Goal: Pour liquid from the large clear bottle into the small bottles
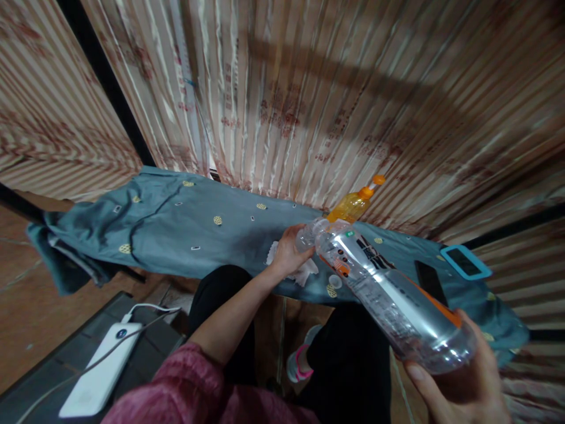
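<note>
Nearest to me, the right hand (459, 377) was wrapped around the base of a clear bottle (388, 294), which lay tilted with its neck pointing away toward the table (176, 224). The fingers (424, 377) curled under its rounded bottom, clamped on it. The bottle looked empty or nearly so, hence light, and its thin smooth plastic would likely dent under a hard squeeze and slip in a loose one; the ribbed waist or the labelled middle seemed the surest places to hold.

At the bottle's far end, the left hand (289, 253) closed around the neck, so both hands were on the one bottle, well apart along it. Whether the cap was on I could not tell. Just under that hand lay something white and crumpled, perhaps tissue (306, 272), and a small white cap (335, 281) sat near it on the cloth.

Left of the bottle and below it, a white power bank (103, 371) with a cable rested on a dark surface. To the bottle's right lay a dark phone (430, 281) and a blue-cased phone (465, 262). Just beyond its neck stood an orange bottle (353, 203), and behind that hung a striped curtain (309, 88).
</note>
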The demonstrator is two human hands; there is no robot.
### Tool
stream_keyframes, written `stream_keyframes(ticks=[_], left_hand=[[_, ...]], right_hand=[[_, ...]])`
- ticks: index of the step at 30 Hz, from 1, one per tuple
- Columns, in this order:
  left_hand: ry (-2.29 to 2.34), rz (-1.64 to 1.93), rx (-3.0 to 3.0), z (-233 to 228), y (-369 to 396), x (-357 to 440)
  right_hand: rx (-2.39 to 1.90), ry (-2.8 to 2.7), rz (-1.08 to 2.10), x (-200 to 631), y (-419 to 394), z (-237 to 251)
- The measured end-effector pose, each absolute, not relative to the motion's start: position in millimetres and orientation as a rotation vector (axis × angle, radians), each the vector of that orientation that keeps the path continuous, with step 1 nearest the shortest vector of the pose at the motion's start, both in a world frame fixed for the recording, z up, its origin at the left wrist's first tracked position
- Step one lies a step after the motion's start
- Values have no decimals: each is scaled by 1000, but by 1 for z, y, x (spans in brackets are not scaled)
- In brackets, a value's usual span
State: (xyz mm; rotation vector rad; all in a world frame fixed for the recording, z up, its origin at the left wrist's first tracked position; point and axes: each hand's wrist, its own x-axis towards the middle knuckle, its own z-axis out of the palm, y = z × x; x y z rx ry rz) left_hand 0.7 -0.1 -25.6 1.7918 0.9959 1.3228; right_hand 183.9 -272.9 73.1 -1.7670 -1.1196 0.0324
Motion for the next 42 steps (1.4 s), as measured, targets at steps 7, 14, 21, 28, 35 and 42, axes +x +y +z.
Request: stream_keyframes(ticks=[7,14,21,28,35,42], left_hand=[[1010,1324,1795,-24,-1,1],[1006,1332,1814,-25,0,1],[1009,1322,1802,-24,0,1],[1028,1308,1804,-25,0,1],[1039,1313,1794,-23,-1,1],[1005,1301,1807,-23,0,0]], right_hand=[[-1766,-1121,24,187,-274,71],[-1793,-1178,-10,198,-276,66],[-1768,-1184,24,195,-275,68],[-1729,-1166,53,193,-274,70],[-1716,-1154,71,194,-275,66],[-1741,-1183,27,192,-274,69]])
